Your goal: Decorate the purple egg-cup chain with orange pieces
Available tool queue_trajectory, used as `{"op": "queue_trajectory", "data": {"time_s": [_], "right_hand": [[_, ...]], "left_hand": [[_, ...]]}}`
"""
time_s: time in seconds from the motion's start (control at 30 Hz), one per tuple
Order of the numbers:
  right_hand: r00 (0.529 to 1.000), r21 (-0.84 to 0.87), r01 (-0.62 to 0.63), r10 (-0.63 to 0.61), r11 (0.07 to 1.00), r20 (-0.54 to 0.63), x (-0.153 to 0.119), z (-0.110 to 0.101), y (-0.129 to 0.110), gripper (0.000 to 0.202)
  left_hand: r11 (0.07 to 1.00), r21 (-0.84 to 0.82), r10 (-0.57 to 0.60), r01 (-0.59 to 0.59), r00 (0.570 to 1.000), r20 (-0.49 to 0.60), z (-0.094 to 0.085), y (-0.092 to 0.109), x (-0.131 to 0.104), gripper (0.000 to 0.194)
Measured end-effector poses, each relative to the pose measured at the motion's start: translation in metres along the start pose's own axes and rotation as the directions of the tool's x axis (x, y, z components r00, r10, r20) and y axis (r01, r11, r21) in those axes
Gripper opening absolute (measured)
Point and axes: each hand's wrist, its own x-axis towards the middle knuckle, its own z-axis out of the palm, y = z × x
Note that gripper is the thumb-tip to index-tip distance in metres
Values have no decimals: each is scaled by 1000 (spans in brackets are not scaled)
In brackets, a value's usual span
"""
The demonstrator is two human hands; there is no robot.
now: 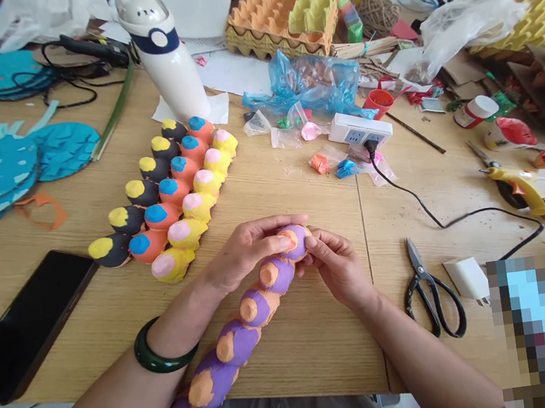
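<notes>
The wood-grain worktop [322,351] carries a black smartphone [28,330] at its near edge, then painted egg-carton rows [157,214] farther in. A purple egg-carton strip [238,342] slants over the near edge, its far end pinched in the grip of left hand [246,251] and right hand [338,265]. Past a seam [363,219] lie scissors [419,272], then a yellow glue gun [521,188] toward the right edge.

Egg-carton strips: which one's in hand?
The purple strip with orange tips, held at its far end by the left hand and right hand. The black strip, orange strip and yellow strip lie on the table.
</notes>
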Motion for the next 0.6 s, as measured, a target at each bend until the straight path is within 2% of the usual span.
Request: {"op": "queue_trajectory", "data": {"time_s": [0.13, 0.3, 0.47, 0.6], "right_hand": [[1000, -18, -3, 4, 1000, 19, 0, 0, 1, 37], [999, -54, -8, 10, 999, 36, -1, 0, 2, 36], [1000, -45, -29, 29, 999, -13, -1, 1, -1, 38], [999, -52, -25, 23, 998, -37, -1, 0, -3, 38]], "left_hand": [[995, -90, -41, 40, 999, -10, 0, -3, 0, 44], [980, -195, -31, 31, 1000, 3, 2, -8, 0, 48], [976, -212, -39, 38, 999, 3, 5, -6, 1, 42], [956, -284, -54, 69, 997, 60, 3, -4, 1, 43]]}}
